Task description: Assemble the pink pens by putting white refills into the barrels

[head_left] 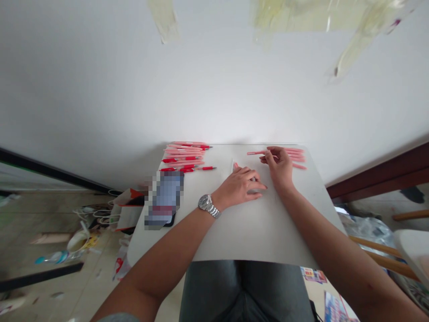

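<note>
My right hand (280,167) is closed, with thumb and fingertips pinching a slim pink pen (256,153) that points left above the table's far side. Beneath and behind that hand lies a row of pink pens (295,151). My left hand (241,184), a metal watch on its wrist, rests palm down near the middle of the white table (254,237) with its fingers apart. A small white and pink piece (234,166) shows just beyond its knuckles, partly hidden by the hand. At the table's far left is a pile of pink and red pens (184,154).
A phone (166,197), blurred by pixels, lies at the table's left edge below the pen pile. The wall (214,89) rises right behind the table. Bags, cables and a bottle (55,257) are on the floor at left; a wooden chair (378,255) stands at right.
</note>
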`<move>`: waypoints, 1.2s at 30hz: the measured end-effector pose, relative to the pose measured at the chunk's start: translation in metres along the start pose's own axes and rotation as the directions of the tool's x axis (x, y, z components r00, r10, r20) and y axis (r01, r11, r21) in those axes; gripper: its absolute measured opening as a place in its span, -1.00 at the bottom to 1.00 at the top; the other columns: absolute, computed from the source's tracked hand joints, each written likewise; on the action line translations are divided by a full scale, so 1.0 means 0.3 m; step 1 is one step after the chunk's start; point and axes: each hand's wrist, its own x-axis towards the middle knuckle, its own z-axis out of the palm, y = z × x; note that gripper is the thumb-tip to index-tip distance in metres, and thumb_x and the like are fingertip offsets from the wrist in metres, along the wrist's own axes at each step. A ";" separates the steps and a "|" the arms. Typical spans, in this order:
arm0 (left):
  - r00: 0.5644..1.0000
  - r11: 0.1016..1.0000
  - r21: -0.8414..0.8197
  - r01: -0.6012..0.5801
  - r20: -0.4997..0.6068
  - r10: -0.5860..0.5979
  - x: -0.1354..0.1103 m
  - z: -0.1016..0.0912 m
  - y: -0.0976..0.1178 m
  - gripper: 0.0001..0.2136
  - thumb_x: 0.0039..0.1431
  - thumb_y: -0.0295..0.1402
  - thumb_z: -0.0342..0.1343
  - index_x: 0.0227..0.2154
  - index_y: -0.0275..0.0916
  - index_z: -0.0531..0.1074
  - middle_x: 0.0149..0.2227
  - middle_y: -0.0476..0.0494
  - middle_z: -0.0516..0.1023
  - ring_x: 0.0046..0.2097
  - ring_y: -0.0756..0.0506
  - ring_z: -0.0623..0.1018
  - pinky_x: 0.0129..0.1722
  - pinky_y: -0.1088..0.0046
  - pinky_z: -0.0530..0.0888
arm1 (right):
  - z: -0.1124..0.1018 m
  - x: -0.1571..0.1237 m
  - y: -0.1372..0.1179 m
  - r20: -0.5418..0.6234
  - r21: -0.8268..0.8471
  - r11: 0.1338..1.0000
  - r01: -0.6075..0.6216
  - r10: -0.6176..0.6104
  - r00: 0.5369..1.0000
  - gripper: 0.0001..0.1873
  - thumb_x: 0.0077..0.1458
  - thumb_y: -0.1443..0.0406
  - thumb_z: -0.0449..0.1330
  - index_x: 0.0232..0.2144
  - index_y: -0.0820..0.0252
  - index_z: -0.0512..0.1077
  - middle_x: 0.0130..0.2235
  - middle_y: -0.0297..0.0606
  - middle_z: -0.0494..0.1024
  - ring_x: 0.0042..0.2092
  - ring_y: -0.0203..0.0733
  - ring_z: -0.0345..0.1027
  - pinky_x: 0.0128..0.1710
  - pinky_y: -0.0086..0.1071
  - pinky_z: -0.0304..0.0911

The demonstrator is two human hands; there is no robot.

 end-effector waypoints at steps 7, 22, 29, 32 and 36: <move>0.999 0.999 -0.038 -0.007 -0.043 0.005 0.005 0.008 0.009 -0.81 0.34 -0.18 0.24 -0.07 -0.05 0.61 -0.06 -0.11 0.57 -0.01 -0.18 0.50 0.23 0.11 0.35 | -0.003 0.005 0.020 -0.050 0.039 0.999 -0.003 0.005 0.999 -0.61 0.21 -0.04 0.31 -0.11 0.10 0.44 -0.18 -0.30 0.56 -0.26 -0.20 0.61 -0.16 -0.21 0.57; 0.991 0.987 -0.092 0.132 0.012 -0.132 0.039 0.086 0.140 -0.81 0.29 -0.23 0.28 -0.14 -0.19 0.51 -0.12 -0.12 0.54 -0.04 -0.17 0.51 0.05 0.26 0.47 | -0.003 0.042 0.051 -0.100 0.375 0.924 -0.079 0.125 0.987 -0.63 0.13 0.01 0.39 -0.18 0.06 0.43 -0.26 -0.39 0.56 -0.29 -0.31 0.57 -0.18 -0.35 0.53; 0.992 0.989 -0.086 0.124 0.004 -0.125 0.071 0.114 0.173 -0.79 0.34 -0.26 0.23 -0.03 -0.17 0.52 -0.08 -0.14 0.52 -0.03 -0.16 0.51 0.07 0.27 0.48 | -0.059 0.097 0.042 -0.041 0.481 0.869 -0.118 0.157 0.987 -0.58 0.02 0.01 0.47 -0.19 0.04 0.45 -0.29 -0.40 0.61 -0.31 -0.32 0.55 -0.33 -0.46 0.51; 0.997 0.996 -0.057 0.072 0.012 -0.072 0.095 0.116 0.175 -0.80 0.38 -0.29 0.17 0.00 -0.14 0.55 -0.07 -0.14 0.51 -0.04 -0.14 0.50 0.07 0.28 0.47 | -0.085 0.119 0.044 -0.057 0.527 0.844 -0.100 0.153 0.987 -0.57 0.01 0.02 0.48 -0.20 0.04 0.44 -0.23 -0.37 0.64 -0.33 -0.31 0.56 -0.37 -0.45 0.52; 0.999 1.000 -0.010 0.005 0.044 -0.005 0.122 0.112 0.172 -0.83 0.43 -0.30 0.10 -0.13 -0.15 0.60 -0.10 -0.14 0.51 -0.07 -0.12 0.49 0.04 0.30 0.46 | -0.098 0.129 0.046 -0.099 0.576 0.814 -0.080 0.167 0.981 -0.60 -0.01 0.08 0.50 -0.25 0.07 0.43 -0.28 -0.38 0.64 -0.36 -0.35 0.54 -0.33 -0.47 0.54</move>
